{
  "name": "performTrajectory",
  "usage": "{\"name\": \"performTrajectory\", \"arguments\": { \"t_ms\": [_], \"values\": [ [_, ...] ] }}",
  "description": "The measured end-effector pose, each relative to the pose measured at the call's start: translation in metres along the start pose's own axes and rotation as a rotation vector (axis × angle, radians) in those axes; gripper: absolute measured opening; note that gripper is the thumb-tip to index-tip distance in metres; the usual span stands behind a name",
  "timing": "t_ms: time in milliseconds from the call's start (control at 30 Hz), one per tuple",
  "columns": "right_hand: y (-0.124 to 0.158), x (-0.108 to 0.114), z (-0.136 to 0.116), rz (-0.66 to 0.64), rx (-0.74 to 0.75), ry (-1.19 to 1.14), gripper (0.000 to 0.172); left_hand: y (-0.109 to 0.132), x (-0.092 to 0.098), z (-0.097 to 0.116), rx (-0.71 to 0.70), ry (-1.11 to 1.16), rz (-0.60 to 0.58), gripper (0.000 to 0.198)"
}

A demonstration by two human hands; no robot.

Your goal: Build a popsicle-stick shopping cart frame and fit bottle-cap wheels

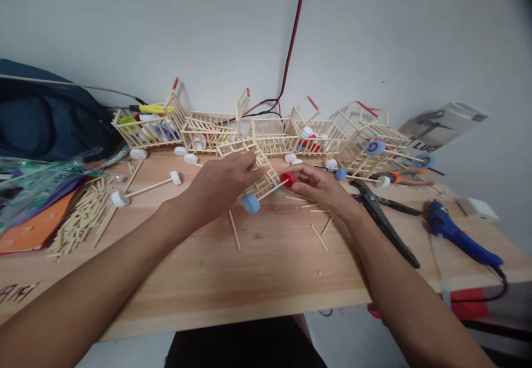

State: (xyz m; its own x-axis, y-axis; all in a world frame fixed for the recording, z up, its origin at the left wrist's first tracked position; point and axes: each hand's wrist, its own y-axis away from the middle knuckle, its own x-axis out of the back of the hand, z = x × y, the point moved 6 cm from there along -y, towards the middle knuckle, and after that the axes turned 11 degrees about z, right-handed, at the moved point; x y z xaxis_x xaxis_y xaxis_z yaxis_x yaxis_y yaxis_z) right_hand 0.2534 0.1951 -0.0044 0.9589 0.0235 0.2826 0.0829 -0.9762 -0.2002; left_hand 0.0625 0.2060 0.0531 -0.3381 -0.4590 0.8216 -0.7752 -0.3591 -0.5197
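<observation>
My left hand (224, 182) is closed on a small cart frame (266, 162) built of thin wooden sticks, tilted above the table. At the cart's near end, a stick axle (271, 190) carries a blue bottle cap (250, 204) as a wheel on the left and a red bottle cap (286, 180) on the right. The fingers of my right hand (318, 186) are bent around the red cap's edge. Part of the cart is hidden behind my left hand. Loose sticks (235, 229) lie on the wood below.
Several finished-looking stick carts (272, 135) line the wall, some with bottle caps inside. A capped axle (147, 189) and a stick pile (85, 215) lie left. Black-handled pliers (386, 224) and a blue glue gun (461, 235) lie right. A backpack (50, 113) stands back left.
</observation>
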Motion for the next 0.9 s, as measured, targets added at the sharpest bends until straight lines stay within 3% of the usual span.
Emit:
{"name": "performTrajectory", "arguments": {
  "t_ms": [900],
  "values": [
    [0.0025,-0.0004,0.0036,0.025,-0.071,-0.025,0.028,-0.0007,0.0000,-0.0002,0.002,-0.024,0.009,0.022]
  ]
}}
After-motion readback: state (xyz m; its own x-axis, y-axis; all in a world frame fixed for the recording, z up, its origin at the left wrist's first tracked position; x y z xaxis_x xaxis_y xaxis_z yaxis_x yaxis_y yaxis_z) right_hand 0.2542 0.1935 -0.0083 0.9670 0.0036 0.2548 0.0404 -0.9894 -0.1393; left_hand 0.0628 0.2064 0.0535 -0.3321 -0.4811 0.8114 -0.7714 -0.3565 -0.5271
